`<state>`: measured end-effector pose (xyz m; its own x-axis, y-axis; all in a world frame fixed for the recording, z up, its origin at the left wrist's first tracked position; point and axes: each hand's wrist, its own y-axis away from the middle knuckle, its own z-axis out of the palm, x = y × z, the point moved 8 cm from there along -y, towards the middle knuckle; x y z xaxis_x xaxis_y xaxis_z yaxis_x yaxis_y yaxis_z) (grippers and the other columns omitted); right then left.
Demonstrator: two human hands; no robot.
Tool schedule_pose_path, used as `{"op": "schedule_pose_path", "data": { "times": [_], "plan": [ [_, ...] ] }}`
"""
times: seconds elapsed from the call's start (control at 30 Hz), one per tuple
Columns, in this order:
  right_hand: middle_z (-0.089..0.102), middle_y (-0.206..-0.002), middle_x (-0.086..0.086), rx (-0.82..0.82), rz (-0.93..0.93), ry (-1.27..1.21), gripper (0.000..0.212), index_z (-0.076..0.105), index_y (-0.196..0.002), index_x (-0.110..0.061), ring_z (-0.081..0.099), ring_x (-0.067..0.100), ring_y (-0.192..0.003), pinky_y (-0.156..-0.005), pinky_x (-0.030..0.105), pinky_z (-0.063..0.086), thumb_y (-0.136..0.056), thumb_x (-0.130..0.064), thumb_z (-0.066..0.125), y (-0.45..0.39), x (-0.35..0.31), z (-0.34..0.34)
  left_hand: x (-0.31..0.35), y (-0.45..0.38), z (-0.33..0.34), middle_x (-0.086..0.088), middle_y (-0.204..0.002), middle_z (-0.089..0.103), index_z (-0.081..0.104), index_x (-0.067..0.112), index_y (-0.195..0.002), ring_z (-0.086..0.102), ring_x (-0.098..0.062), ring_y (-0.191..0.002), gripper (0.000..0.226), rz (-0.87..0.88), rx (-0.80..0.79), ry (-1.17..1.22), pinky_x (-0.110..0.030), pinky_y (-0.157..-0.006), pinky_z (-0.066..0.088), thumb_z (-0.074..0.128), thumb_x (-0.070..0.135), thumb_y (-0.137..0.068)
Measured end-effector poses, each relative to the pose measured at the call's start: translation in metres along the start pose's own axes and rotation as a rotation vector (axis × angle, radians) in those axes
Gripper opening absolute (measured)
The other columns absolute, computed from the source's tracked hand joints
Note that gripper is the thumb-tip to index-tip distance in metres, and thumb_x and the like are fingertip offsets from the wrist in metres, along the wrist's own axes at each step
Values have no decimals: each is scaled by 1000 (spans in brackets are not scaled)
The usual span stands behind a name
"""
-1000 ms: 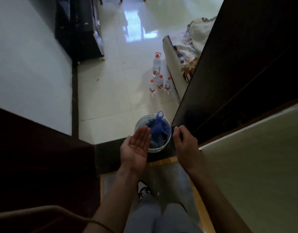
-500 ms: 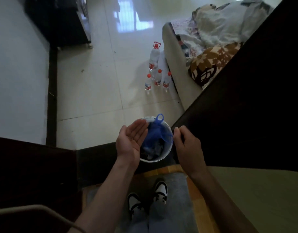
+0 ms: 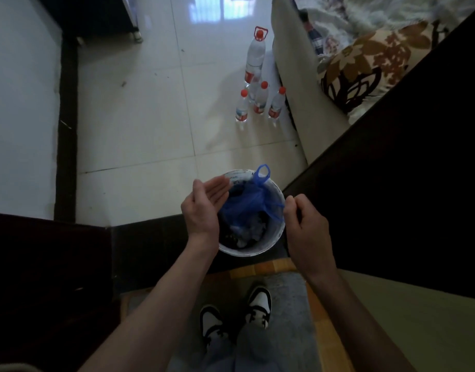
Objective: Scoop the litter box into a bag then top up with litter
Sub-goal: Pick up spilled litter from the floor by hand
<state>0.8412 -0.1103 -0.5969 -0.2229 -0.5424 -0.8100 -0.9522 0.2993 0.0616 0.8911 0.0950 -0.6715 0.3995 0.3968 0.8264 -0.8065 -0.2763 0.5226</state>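
Standing on the tiled floor by a doorway, a white bucket is seen holding a knotted blue bag, apparently discarded there. The left hand is held flat, fingers straight; the right hand is loosely curled, possibly pinching a bag handle, which cannot be told.

Glossy tiled floor carries a white bucket and four bottles.

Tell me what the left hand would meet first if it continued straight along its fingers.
Probably the rim of the white round bucket beyond the left hand, or the blue plastic bag; depth is unclear.
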Motion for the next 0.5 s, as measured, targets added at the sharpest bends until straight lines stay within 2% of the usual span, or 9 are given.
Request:
{"op": "schedule_pose_path", "data": {
  "times": [0.17, 0.27, 0.33, 0.5],
  "plan": [
    [41, -52, -5, -20, 15, -26, 38, 40, -70, -21, 37, 6, -45, -44, 22, 27, -106, -20, 48, 5, 20, 8, -19, -22, 1, -15, -106, 77, 70, -4, -114, 75, -20, -101, 54, 16, 36, -38, -34, -98, 57, 29, 31, -112],
    [47, -56, -7, -14, 27, -21, 37, 41, -70, -21, 39, 5, -46, -44, 18, 27, -106, -20, 48, 6, 28, 9, -25, -32, 4, -12, -107, 76, 69, -3, -117, 74, -18, -104, 52, 63, 28, -137, -32, -99, 56, 31, 31, -112],
    [46, -55, -10, -15, 38, -21, 37, 41, -70, -21, 40, 5, -46, -44, 16, 27, -106, -20, 48, 5, 31, 9, -27, -32, 6, -8, -106, 75, 69, -1, -118, 73, -18, -106, 50, 90, 1, -200, -30, -100, 55, 31, 31, -112],
    [40, -52, -6, -13, 41, -22, 37, 41, -70, -18, 38, 7, -46, -46, 22, 29, -106, -19, 49, 1, 30, 8, -24, -24, 13, -3, -119, 73, 68, 8, -126, 68, -9, -113, 49, 182, -95, -393, -27, -105, 51, 30, 35, -111]
  ]
}}
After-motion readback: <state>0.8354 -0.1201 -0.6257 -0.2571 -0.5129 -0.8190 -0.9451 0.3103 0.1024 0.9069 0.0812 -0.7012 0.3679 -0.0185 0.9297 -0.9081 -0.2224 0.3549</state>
